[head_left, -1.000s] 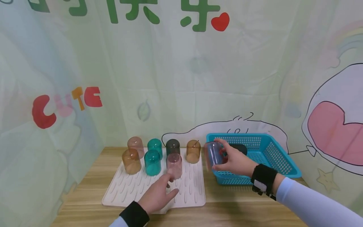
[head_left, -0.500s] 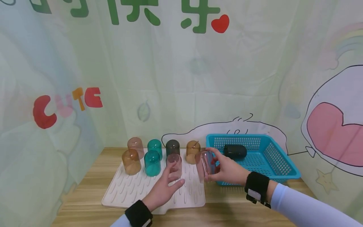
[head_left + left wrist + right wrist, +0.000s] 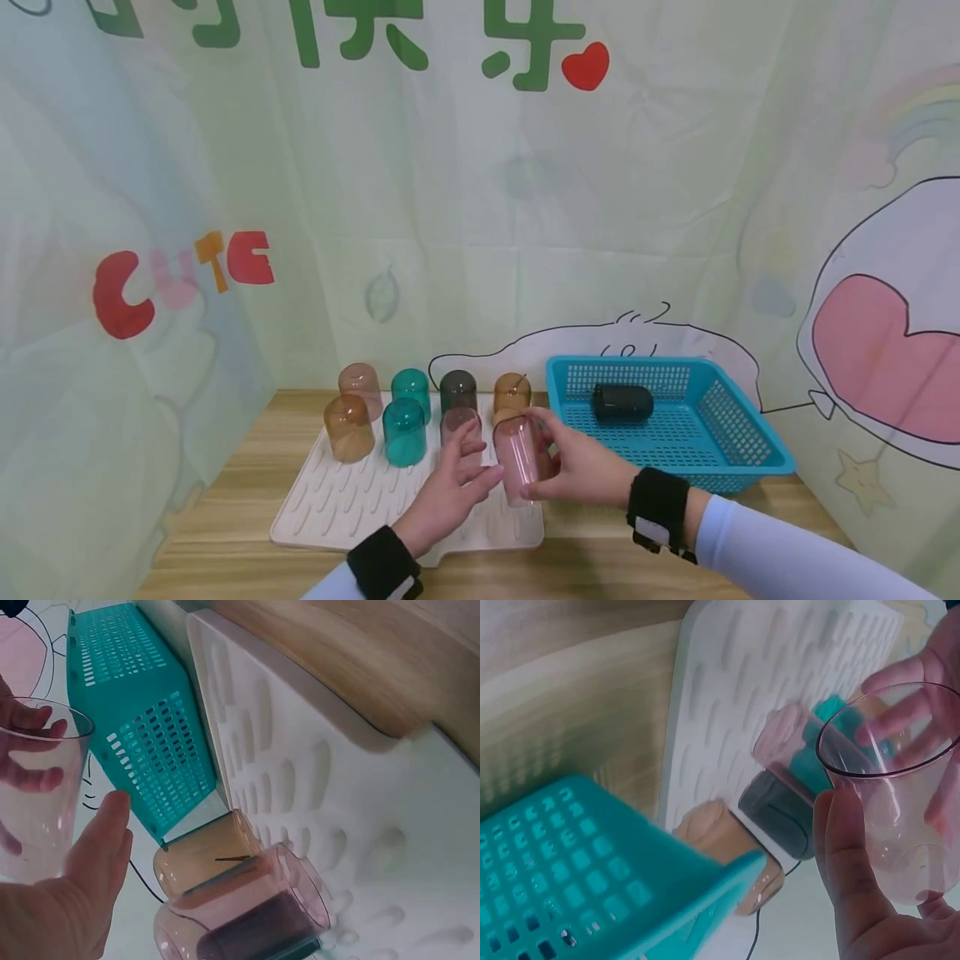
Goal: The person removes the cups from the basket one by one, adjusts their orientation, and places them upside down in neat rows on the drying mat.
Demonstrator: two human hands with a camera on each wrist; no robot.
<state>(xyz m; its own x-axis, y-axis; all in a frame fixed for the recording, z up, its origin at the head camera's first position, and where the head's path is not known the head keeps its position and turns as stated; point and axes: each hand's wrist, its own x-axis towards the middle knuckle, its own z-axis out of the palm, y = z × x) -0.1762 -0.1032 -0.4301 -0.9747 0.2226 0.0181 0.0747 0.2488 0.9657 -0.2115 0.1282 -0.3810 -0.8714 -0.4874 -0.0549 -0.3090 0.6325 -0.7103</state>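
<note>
My right hand (image 3: 585,467) grips a clear pink glass (image 3: 516,467) over the right part of the white ridged drying mat (image 3: 375,517). In the right wrist view, thumb and fingers are on opposite sides of its wall, below the open rim. Close beside this glass, my left hand (image 3: 450,496) has its fingers spread and holds nothing. On the mat another pink glass (image 3: 460,425) stands mouth down, partly hidden behind the left fingers. An amber glass (image 3: 512,392) and a dark grey glass (image 3: 457,390) are behind them.
Two teal glasses (image 3: 405,433), an amber glass (image 3: 348,429) and a pink one (image 3: 360,383) stand upside down on the mat's left side. Right of the mat, a blue perforated basket (image 3: 750,408) has a black glass (image 3: 622,403) lying in it. A printed cloth hangs behind.
My right hand has carried the pink glass from over the basket's left edge leftward and down over the mat. My left hand has shifted right, toward that glass.
</note>
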